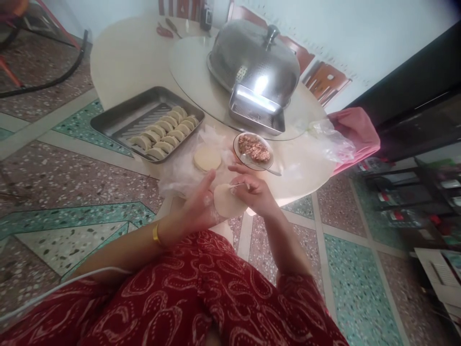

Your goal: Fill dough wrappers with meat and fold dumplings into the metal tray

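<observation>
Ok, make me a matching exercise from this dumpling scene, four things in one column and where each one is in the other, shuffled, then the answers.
Things:
1. Single round wrapper
2. Folded dumplings
3. Meat filling
4. Stack of wrappers

Places:
A. In the small bowl near the table edge
B. In rows on the metal tray
C. On the thin plastic sheet beside the tray
D. Lying on the left hand, with the right hand at its edge

Pairs: 1-D, 2-B, 3-A, 4-C
</observation>
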Motion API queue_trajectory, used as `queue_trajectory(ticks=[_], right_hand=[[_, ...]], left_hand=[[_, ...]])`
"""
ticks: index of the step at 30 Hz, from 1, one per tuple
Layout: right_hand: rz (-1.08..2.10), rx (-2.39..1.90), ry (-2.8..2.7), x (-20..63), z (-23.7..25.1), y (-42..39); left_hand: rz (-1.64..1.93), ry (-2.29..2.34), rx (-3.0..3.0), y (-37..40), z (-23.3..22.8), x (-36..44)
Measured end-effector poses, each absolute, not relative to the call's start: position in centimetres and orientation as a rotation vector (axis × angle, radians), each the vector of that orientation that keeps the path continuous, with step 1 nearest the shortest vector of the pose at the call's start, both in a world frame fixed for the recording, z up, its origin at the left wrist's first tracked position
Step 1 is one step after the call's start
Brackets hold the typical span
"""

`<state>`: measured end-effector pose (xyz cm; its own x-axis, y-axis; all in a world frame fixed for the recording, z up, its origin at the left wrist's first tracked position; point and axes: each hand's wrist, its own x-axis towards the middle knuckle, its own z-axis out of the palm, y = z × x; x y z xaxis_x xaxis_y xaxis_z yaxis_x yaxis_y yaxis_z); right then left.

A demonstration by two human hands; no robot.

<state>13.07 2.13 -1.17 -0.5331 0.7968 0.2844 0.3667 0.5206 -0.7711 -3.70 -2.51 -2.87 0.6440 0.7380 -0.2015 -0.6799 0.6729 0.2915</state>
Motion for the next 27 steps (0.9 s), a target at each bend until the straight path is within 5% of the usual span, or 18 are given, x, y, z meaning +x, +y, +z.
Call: queue_trajectory(ticks=[17,27], right_hand=[[-0.211,-0.950,-2.364,14.0,-3.0,-3.0],[-0.268,-0.911,-2.315,14.0,-4.4,-2.1]], left_hand=[[1.024,0.345,0.358,-1.7,-2.5,-4.3],[1.001,0.417,0.370,-1.6,-2.6,-4.5]])
